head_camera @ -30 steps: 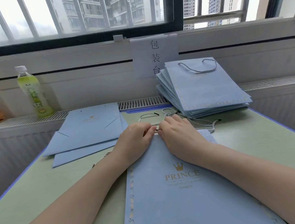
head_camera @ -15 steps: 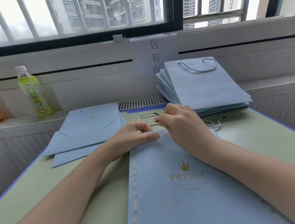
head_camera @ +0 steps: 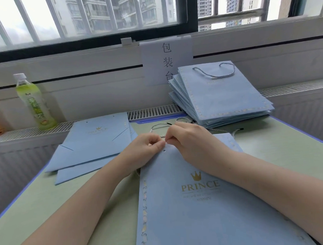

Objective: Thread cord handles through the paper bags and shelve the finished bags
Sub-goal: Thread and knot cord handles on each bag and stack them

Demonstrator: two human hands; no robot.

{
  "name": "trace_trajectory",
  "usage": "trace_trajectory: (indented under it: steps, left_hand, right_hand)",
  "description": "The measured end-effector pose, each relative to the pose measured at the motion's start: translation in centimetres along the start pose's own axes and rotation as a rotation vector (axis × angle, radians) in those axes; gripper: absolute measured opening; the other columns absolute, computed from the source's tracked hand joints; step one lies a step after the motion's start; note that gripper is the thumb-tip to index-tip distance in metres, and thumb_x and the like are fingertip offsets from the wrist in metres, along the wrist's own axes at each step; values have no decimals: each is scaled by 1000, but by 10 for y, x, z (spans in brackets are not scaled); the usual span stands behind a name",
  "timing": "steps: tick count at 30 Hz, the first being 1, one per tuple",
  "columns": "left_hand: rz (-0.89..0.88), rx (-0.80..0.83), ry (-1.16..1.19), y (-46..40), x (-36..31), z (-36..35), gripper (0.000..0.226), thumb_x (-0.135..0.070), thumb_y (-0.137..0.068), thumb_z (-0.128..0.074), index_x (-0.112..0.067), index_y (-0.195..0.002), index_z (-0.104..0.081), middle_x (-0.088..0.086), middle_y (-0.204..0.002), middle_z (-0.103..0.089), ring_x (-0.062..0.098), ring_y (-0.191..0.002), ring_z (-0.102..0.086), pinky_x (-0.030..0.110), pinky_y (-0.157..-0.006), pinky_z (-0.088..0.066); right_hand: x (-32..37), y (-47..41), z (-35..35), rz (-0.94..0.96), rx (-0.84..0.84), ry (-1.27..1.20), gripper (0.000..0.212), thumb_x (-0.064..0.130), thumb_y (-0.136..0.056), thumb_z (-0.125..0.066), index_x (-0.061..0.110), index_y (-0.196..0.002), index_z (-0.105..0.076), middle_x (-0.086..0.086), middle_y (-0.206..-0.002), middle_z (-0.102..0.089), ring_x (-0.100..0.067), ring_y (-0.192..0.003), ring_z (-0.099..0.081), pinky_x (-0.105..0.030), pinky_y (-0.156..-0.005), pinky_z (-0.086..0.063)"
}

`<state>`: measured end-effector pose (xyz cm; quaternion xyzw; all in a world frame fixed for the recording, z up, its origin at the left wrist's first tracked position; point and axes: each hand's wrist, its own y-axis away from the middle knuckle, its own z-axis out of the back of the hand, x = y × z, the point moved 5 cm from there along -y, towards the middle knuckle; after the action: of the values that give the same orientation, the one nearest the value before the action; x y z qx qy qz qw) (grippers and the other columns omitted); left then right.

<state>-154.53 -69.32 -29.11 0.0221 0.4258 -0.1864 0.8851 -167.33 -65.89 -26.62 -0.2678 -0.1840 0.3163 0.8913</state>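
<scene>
I observe both hands meeting at the top edge of the flat paper bag (head_camera: 206, 203). The left hand (head_camera: 145, 150) has its fingers curled, thumb lying along the bag's upper edge just beside a punched hole (head_camera: 164, 151); its grip is closed on that edge, and possibly on the cord too, though I cannot tell. The right hand (head_camera: 191, 139) has its grip pinched together on a twisted grey cord (head_camera: 162, 136) at a point directly above the hole. The short stretch of cord visible between the two hands runs roughly left to right.

The bag lies face up on the desk (head_camera: 40, 201), long axis running away from me, open end at the far side under the hands, the gold PRINCE print upright to my view. A patterned strip runs down its left edge.

More loose cords (head_camera: 157, 125) lie on the desk just beyond the hands. To the left, flat unthreaded bags (head_camera: 95, 143) overlap one another. At far right, a stack of finished bags (head_camera: 224, 97) with a cord handle on top leans against the sill.

The desk surface is pale green with a blue rim. A green drink bottle (head_camera: 34, 103) stands on the radiator ledge at left. A paper sign (head_camera: 166, 61) hangs under the barred window (head_camera: 89, 14).
</scene>
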Motion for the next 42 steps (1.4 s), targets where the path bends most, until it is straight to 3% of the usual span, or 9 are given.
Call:
trace_trajectory:
  steps: [2,5,11,16,21,27,29,35,42]
  left_hand:
    - [49,62,76,1,5,-1,24,-22,-92,-55,-7,-73,-56,-3,-60,-51,2,-55,-44,17,-58,-36]
    - [43,99,134,4,2,0,44,-29,-72,-54,8,-94,-61,22,-92,-60,17,-84,-52,33,-81,-40]
    - [-32,125,212,3,-1,-2,20,-27,-70,-58,-11,-82,-63,-2,-82,-59,3,-79,-54,13,-74,-43]
    - [-90,136,291,6,-1,-4,18,-25,-76,-61,-15,-89,-67,6,-95,-67,9,-92,-59,21,-85,-43]
    - [-81,134,306,5,1,0,33,-24,-77,-63,-5,-103,-67,14,-109,-67,20,-106,-61,32,-96,-42]
    - [-56,164,364,7,1,-1,33,-22,-75,-65,0,-100,-64,22,-102,-63,18,-93,-60,34,-89,-44]
    - [-40,181,420,7,2,-2,22,-20,-76,-66,-6,-92,-66,14,-92,-65,19,-86,-62,30,-81,-48]
    - [-43,184,485,6,3,-2,15,-16,-74,-62,-7,-85,-66,9,-85,-67,19,-77,-64,24,-70,-52]
    - [7,175,483,3,7,-3,41,-16,-74,-60,13,-103,-59,23,-96,-63,31,-86,-59,38,-80,-47]
  right_hand:
    - [2,0,-4,-27,13,-113,6,3,-87,-57,5,-88,-63,-4,-84,-64,-22,-77,-56,-35,-69,-44]
    - [6,1,-8,-32,21,-232,13,2,-86,-59,7,-94,-69,-6,-91,-68,-16,-83,-56,-19,-73,-38]
    - [0,3,-1,-142,-50,-328,9,6,-88,-60,7,-89,-69,6,-77,-61,-6,-72,-51,-13,-66,-37]
    - [0,5,-3,-145,-45,-333,10,7,-93,-52,9,-88,-60,10,-70,-55,-15,-69,-53,-30,-67,-44]
    - [4,4,1,-96,-76,-315,12,0,-87,-58,7,-93,-67,8,-81,-58,-6,-76,-52,-11,-68,-39]
    - [1,2,6,-81,-52,-200,7,9,-87,-62,11,-90,-68,9,-83,-59,-12,-78,-54,-27,-72,-44]
    - [1,2,6,-89,-43,-164,7,14,-90,-60,12,-91,-66,8,-86,-59,-16,-82,-56,-34,-73,-45]
    - [3,4,6,-71,-75,-242,4,11,-87,-65,10,-90,-67,13,-77,-55,-2,-66,-46,-7,-68,-37]
    - [10,6,1,66,-163,-86,4,11,-80,-60,8,-82,-62,5,-75,-59,-4,-71,-40,-15,-66,-27]
